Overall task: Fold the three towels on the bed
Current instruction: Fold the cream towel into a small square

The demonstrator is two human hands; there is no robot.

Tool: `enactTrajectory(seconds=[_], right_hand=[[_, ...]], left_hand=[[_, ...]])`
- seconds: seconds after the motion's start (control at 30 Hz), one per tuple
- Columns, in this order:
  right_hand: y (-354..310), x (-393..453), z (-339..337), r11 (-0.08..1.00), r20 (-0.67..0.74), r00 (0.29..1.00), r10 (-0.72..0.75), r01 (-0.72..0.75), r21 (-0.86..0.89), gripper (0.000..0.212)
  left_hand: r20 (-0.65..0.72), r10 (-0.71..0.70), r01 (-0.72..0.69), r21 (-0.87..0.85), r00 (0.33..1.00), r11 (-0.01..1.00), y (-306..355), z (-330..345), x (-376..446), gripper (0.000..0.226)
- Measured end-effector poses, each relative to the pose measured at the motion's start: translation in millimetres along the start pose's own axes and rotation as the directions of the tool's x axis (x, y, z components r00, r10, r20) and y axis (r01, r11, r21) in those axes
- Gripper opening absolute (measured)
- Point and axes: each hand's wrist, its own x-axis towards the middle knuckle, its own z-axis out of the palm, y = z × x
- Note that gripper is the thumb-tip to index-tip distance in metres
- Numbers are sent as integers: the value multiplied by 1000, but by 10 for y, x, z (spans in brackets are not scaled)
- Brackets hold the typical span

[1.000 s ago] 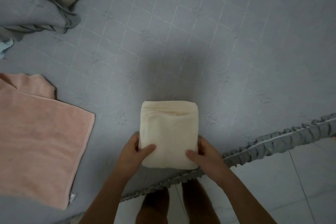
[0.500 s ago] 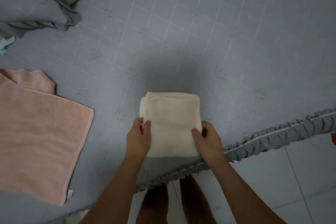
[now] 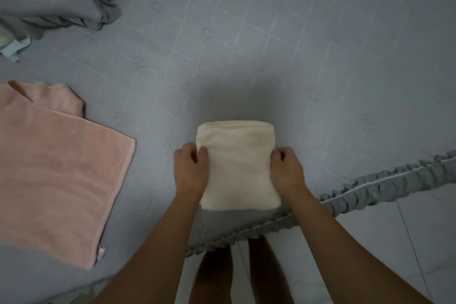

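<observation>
While the cream towel (image 3: 238, 165) lies folded into a compact stack near the ruffled edge of the bed (image 3: 271, 44), a person's left hand (image 3: 190, 171) and right hand (image 3: 287, 171) clasp its two sides, fingers curled over the edges. One towel looks finished and is being squared or readied for setting aside. A pink towel (image 3: 56, 180) lies spread flat at the left, not yet folded; a third is not clearly in view. Next, the hands would likely release the stack and reach left for the pink towel.
</observation>
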Motion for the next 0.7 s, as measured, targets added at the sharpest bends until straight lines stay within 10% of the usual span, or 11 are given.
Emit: enactTrajectory(seconds=[0.17,0.37,0.53,0.7], right_hand=[[-43,-19,-26,990,-23,1000,-14,17,137,32],[-107,36,7,996,106,994,40,-48,81,46],[-150,-131,60,999,149,989,-25,27,-17,38],[-467,-626,320,985,103,985,-135,145,-92,43]], left_hand=[[178,-113,170,-349,978,922,5,-34,34,53],[600,-240,503,-317,763,804,-162,-144,109,72],[471,-239,466,-455,849,759,-229,-255,-201,37],[326,-274,390,-379,905,839,-345,-785,-463,67]])
